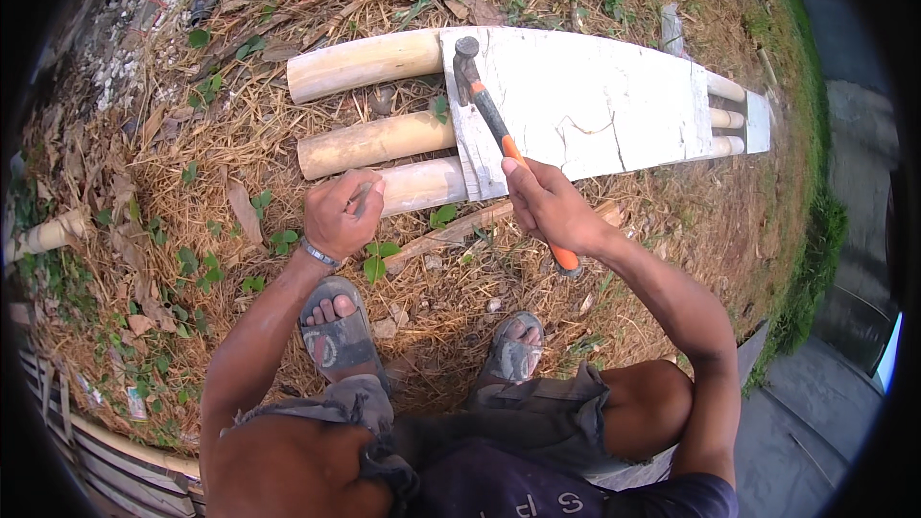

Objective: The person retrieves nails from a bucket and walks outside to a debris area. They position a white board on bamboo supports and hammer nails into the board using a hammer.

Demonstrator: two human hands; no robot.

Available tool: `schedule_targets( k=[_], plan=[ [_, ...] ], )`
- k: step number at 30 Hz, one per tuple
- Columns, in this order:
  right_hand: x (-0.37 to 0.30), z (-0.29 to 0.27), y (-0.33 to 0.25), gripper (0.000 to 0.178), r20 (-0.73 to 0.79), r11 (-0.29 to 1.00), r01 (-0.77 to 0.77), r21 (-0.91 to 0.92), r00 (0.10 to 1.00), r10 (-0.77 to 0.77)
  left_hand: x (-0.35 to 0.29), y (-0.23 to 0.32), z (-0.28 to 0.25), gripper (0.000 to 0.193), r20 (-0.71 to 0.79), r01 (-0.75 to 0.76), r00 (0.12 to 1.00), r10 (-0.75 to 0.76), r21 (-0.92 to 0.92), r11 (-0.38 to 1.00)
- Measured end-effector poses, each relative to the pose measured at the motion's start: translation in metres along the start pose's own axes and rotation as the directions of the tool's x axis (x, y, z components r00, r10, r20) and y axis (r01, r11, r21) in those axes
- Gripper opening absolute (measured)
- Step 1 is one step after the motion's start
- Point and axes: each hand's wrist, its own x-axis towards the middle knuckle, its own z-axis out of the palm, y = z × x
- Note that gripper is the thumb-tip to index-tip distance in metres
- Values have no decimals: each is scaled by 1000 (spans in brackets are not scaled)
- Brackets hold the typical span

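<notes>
My right hand (pixel 554 207) is wrapped round the orange and dark handle of a claw hammer (pixel 491 117). The hammer's head lies over the near-left corner area of a white board (pixel 595 96), close to its left edge. My left hand (pixel 343 215) is closed beside the nearest pale bamboo pole (pixel 422 184), with thumb and fingers pinched together. What it pinches, if anything, is too small to make out. Two more poles, a middle one (pixel 374 145) and a far one (pixel 365 65), stick out from the board's left end.
Dry straw and leaves cover the ground, with small green plants (pixel 382 259) around. A second white piece (pixel 758 123) lies across the poles' right ends. My sandalled feet (pixel 343 326) stand close by. A wood strip (pixel 451 236) lies along the board's near side.
</notes>
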Motion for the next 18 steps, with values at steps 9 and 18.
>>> schedule_targets(
  k=[9,18],
  plan=[
    [-58,-7,-15,42,279,878,-412,243,897,343,-3,-11,1,5,-44,-164,985,165,27,986],
    [-74,-25,21,43,208,805,-57,-591,953,221,12,-30,-38,11,-109,448,867,-487,-260,856]
  ],
)
